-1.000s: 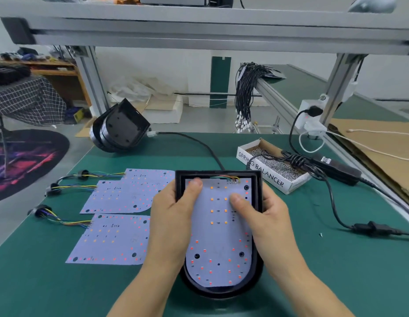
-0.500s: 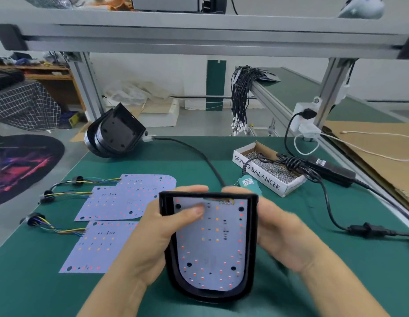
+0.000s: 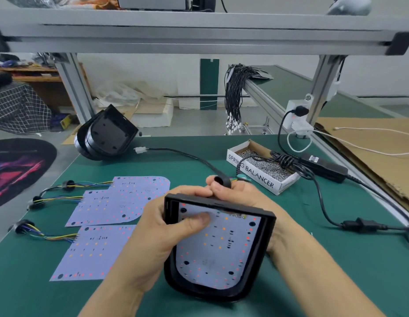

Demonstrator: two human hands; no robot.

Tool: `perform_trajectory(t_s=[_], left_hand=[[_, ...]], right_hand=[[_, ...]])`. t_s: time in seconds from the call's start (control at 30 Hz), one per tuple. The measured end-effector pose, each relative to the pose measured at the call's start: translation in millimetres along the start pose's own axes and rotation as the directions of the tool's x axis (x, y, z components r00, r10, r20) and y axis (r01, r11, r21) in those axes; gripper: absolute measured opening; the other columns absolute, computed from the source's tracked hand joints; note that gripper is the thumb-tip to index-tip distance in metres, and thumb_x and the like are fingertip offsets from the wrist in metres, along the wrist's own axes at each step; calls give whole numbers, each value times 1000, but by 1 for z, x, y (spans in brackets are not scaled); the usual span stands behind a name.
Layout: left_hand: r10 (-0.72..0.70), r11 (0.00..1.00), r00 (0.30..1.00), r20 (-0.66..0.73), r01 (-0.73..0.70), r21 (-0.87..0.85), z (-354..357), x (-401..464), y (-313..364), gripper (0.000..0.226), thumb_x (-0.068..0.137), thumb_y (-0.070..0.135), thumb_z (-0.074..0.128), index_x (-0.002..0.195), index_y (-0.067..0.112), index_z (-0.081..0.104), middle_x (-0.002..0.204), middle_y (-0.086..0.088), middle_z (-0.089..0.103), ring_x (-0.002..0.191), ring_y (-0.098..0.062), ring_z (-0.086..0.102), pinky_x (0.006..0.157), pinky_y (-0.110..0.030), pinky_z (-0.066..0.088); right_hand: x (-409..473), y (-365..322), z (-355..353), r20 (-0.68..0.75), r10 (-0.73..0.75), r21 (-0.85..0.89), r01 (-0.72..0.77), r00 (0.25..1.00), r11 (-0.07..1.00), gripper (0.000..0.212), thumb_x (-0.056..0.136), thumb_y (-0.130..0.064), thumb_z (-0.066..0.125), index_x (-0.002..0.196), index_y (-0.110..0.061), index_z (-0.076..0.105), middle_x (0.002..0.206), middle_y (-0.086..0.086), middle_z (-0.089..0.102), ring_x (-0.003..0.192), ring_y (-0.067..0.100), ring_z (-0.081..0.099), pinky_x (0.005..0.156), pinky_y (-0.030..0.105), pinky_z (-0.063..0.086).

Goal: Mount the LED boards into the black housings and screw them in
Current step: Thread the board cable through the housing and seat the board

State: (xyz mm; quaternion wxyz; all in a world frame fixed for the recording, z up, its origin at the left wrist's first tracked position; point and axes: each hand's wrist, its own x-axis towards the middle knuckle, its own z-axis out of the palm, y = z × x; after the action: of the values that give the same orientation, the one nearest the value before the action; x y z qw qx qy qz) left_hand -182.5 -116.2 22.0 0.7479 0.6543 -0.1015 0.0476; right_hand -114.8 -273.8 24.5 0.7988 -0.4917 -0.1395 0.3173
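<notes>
Two hands hold the black housing [image 3: 218,245] tilted above the bench [image 3: 199,161]: left hand [image 3: 157,239] gripping its edge, thumb pinning the LED board [image 3: 219,245] inside; right hand [image 3: 240,194] pinching the cable grommet [image 3: 222,180] behind it. Seating step; screws likely come next.

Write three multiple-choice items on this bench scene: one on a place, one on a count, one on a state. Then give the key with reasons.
1. Where is the box marked SPRING BALANCER?
A. right of the held housing, farther back
B. on the floor
C. on the overhead frame

2. How many loose LED boards lie on the mat?
A. one
B. three
C. six

3. What is the left hand doing?
A. resting flat on the mat
B. holding the housing, thumb on its board
C. holding a screwdriver

Key: A, it sits behind and right of the housing; B, three boards overlap at left; B, the thumb presses the board.
</notes>
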Motion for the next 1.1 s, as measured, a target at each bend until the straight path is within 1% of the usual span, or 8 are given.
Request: perform_trajectory(t_s=[0.13,0.33,0.43,0.53,0.7,0.8,0.93,1.1], left_hand=[[30,999,999,-38,-32,-40,-1,-2,-5,37,57,18,79,94,17,76,93,-8,75,87,-17,71,72,-20,53],[37,999,999,-21,-38,-36,3,-4,-3,40,54,24,80,93,18,76,91,-6,75,84,-15,71,70,-20,53],[-117,958,985,130,146,-247,-1,-2,1,65,62,62,74,102,10,73,107,-13,71,100,-24,68,79,-28,55],[-380,865,916,128,401,-301,-16,12,4,83,65,82,51,92,7,75,107,-16,70,98,-28,67,84,-39,54],[-557,778,804,208,593,-208,-23,46,9,47,75,59,54,82,13,66,90,-13,65,78,-27,63,71,-35,50],[-601,760,757,257,641,-110,-14,59,11,45,69,59,61,72,14,65,81,-10,64,69,-25,60,67,-33,47],[-599,769,754,269,636,-68,0,71,12,39,66,43,67,85,8,69,69,-6,60,57,-19,60,57,-25,51],[-491,855,858,150,508,-107,0,76,8,40,62,23,66,101,11,67,77,-4,65,57,-14,61,55,-22,53]], right_hand=[[-1,-5,4,-109,-192,-282,155,975,947,11,78,-16,68,70,-14,60,55,-5,53,48,9,42,46,17,36],[-1,-5,3,-144,-258,-275,212,955,938,16,84,-2,63,71,-10,59,52,-8,54,46,9,46,46,15,36],[1,-4,-4,-149,-227,-285,178,963,942,15,86,-4,64,74,-12,60,54,-6,53,60,16,62,58,19,40],[4,-4,-4,-161,-195,-306,139,968,942,8,80,-8,69,79,-15,64,63,-8,59,51,3,54,52,14,43],[7,-14,-5,-101,-16,-230,-7,995,973,38,63,-14,73,100,-20,63,70,-7,61,58,6,61,54,17,49],[8,-19,-6,-59,8,-243,-22,998,970,33,69,-5,72,93,-11,50,61,-8,61,55,7,60,53,17,48],[11,-28,-10,-49,-40,-517,9,998,856,25,73,-7,79,88,-16,62,72,-2,59,64,8,55,57,19,40],[11,-31,-19,-72,-91,-253,70,993,965,13,74,-30,75,84,-21,71,68,-7,51,49,1,37,40,12,28]])
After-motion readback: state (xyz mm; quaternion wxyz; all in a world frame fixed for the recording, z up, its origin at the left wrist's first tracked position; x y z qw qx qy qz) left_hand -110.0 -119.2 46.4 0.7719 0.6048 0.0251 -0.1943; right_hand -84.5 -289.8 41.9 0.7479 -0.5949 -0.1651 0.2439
